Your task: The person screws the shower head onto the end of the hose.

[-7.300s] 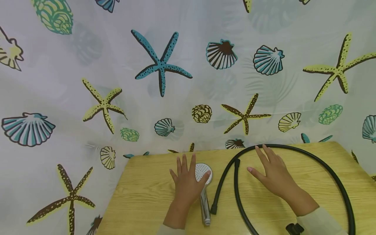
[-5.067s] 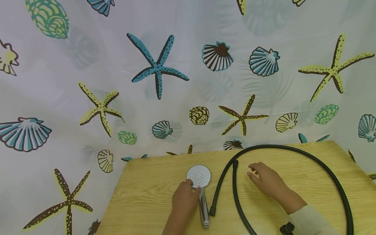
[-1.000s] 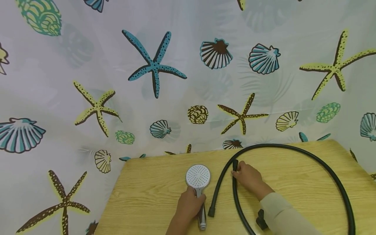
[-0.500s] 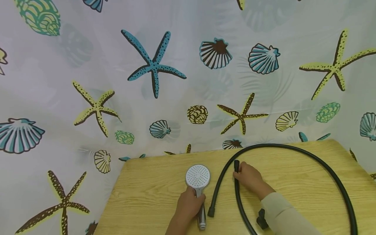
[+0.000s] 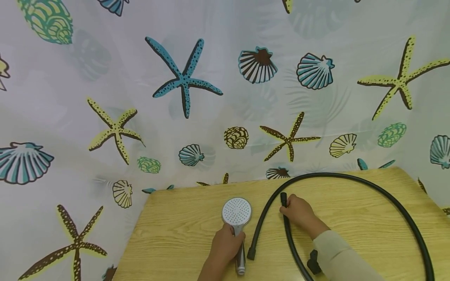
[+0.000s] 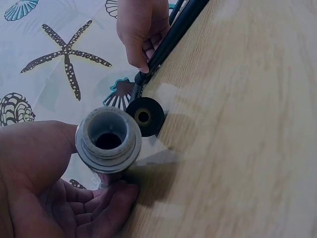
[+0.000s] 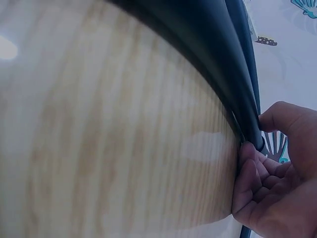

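A chrome shower head (image 5: pixel 236 211) with a round white spray face lies face up on the wooden table, and my left hand (image 5: pixel 225 244) grips its handle just below the face. The left wrist view looks at the handle's open threaded end (image 6: pixel 109 158). With thumb and fingers, my right hand (image 5: pixel 300 212) pinches a black shower hose (image 5: pixel 323 174) just below its connector (image 5: pixel 283 198); the right wrist view shows the same pinch (image 7: pixel 247 134). The hose's other connector (image 5: pixel 251 253) rests between the shower head and the held part.
The hose loops in a wide arc across the right half of the wooden table (image 5: pixel 175 234). A small black fitting (image 5: pixel 313 262) sits beside my right sleeve. A curtain (image 5: pixel 211 128) printed with shells and starfish hangs behind and at both sides.
Both hands were spread open earlier; the left has since gripped the shower head's handle and the right has pinched the hose. Lately the held hose stretch has swung slightly right.
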The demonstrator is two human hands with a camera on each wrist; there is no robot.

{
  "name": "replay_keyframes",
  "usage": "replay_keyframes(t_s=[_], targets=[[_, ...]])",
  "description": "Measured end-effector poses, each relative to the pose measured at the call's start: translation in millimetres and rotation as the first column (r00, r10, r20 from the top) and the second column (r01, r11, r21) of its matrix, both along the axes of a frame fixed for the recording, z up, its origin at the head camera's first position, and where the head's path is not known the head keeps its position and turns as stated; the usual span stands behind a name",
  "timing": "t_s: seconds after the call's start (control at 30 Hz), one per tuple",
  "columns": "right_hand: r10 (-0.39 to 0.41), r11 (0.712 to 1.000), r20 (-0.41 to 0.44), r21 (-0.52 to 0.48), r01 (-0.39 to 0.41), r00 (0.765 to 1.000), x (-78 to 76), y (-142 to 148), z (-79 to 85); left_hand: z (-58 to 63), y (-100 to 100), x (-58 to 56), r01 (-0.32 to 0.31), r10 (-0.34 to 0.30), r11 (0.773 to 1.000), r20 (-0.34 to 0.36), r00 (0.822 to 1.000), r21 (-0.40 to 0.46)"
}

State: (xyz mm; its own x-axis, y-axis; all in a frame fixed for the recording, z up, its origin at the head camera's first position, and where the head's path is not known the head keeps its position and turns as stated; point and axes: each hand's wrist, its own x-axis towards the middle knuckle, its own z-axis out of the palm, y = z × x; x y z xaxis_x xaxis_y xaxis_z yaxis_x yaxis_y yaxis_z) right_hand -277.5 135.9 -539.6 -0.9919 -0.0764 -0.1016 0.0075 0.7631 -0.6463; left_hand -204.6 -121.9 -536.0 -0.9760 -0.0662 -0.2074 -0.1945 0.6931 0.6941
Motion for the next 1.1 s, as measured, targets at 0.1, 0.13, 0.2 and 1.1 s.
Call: replay_keyframes(t_s=[0.1, 0.13, 0.2, 1.1], targets=[[-0.007, 1.0, 0.01, -0.025, 0.007, 1.0, 0.2, 0.5, -0.1, -0.3, 0.5, -0.3, -0.007, 0.007, 1.0, -0.003, 1.0, 0.008], [-0.01, 0.999, 0.014, -0.033, 0.01, 1.0, 0.3, 0.7, -0.1, -0.5, 0.6, -0.5, -0.008, 0.008, 1.0, -0.007, 1.0, 0.008], [-0.015, 0.999, 0.018, -0.052, 0.016, 1.0, 1.0, 1.0, 0.5, -1.0, 0.8, -0.9, -0.014, 0.014, 1.0, -0.013, 1.0, 0.011], [-0.037, 0.971, 0.145, -0.227, 0.07, 0.989, -6.2, 11.5, 4.2, -0.8, -11.2, -10.0, -0.037, 0.025, 0.995, 0.12, 0.992, 0.098]])
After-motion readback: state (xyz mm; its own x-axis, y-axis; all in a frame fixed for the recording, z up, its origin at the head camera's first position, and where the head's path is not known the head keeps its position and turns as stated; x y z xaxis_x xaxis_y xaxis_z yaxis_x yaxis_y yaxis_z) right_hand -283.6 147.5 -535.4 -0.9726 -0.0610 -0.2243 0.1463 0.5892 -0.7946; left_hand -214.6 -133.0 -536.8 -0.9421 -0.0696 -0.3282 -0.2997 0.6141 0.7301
